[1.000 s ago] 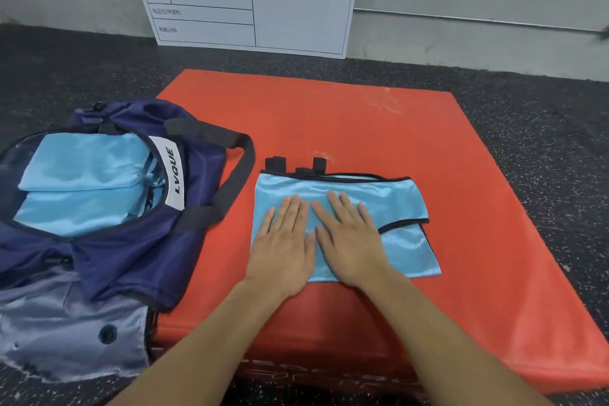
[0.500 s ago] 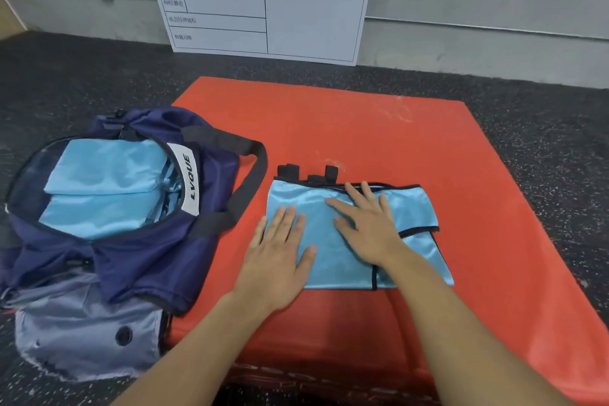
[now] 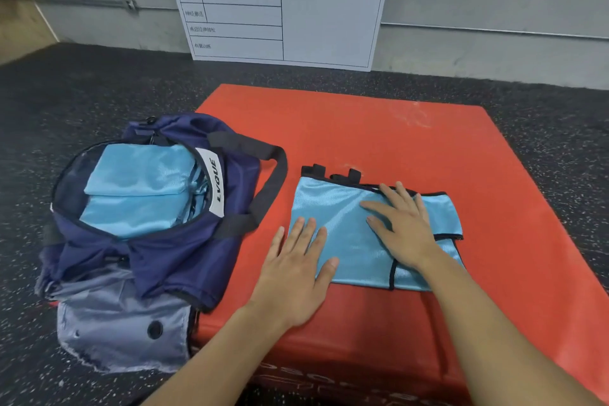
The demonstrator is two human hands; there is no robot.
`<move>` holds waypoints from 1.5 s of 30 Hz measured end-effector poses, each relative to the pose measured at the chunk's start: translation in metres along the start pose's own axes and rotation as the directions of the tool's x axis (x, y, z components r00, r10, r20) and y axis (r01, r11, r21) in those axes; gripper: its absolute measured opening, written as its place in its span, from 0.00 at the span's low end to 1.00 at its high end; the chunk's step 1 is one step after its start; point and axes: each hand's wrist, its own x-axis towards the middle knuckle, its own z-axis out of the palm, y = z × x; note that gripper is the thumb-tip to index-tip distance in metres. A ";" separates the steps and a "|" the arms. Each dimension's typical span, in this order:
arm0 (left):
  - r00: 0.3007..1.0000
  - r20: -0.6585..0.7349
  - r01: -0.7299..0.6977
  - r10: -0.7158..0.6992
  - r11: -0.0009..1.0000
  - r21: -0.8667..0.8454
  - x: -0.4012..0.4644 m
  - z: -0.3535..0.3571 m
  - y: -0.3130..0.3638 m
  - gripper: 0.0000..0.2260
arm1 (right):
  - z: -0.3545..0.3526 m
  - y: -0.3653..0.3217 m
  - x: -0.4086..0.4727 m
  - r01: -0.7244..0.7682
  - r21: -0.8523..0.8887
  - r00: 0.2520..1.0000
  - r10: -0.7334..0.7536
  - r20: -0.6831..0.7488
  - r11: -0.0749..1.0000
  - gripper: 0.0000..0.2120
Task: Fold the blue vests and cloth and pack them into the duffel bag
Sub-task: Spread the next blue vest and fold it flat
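The right hand (image 3: 406, 231) lies flat on the folded blue vest (image 3: 349, 227), fingers straight and slightly spread, their tips reaching toward the black-trimmed far edge; it grips nothing. The left hand (image 3: 294, 269) is also flat and relaxed, palm down, its fingers and thumb resting over the vest's near left corner while the heel of the hand sits on the red mat (image 3: 379, 135). The vest lies as a rough rectangle on the mat, black binding along its far and right edges, with short black tabs sticking out past the far left corner.

Just left of the vest, touching or nearly touching the mat's left edge, sits the navy duffel bag (image 3: 178, 254), its mouth open upward. Inside it are light blue folded pieces (image 3: 138, 191), probably more vests, though their trim is not visible. A black strap (image 3: 267, 188) loops from the bag onto the mat. A grey lining flap (image 3: 118, 323) spills onto the speckled dark floor (image 3: 66, 92). A white ruled board (image 3: 283, 3) leans against the wall behind.
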 end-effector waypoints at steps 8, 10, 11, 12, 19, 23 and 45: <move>1.000 0.027 0.002 -0.001 1.000 -0.005 0.007 0.002 0.008 0.37 | 0.000 -0.005 -0.001 -0.047 -0.078 0.994 0.055 0.099 0.996 0.23; 1.000 0.022 0.001 -0.001 1.000 -0.007 0.009 0.002 0.010 0.37 | -0.001 -0.006 -0.001 -0.054 -0.066 0.996 0.059 0.072 0.996 0.22; 1.000 0.018 -0.001 0.001 1.000 -0.007 0.009 0.003 0.011 0.37 | -0.001 -0.006 0.000 -0.046 -0.051 0.998 0.049 0.049 0.998 0.22; 1.000 0.016 -0.004 0.004 1.000 -0.011 0.009 0.003 0.012 0.37 | 0.000 -0.005 0.000 -0.032 -0.032 0.999 0.033 0.025 0.999 0.21; 1.000 0.023 -0.002 0.002 1.000 -0.014 0.012 0.005 0.011 0.38 | 0.002 -0.010 0.005 0.029 0.102 0.996 -0.037 0.077 0.994 0.17; 1.000 0.029 0.000 0.000 1.000 0.008 0.015 0.008 0.012 0.38 | 0.006 -0.020 0.009 0.011 0.011 0.992 -0.012 0.123 1.000 0.21; 0.998 -0.060 0.037 -0.038 0.999 -0.004 0.015 0.004 0.008 0.30 | -0.033 0.066 -0.033 -0.339 -0.108 0.939 0.343 0.024 0.935 0.26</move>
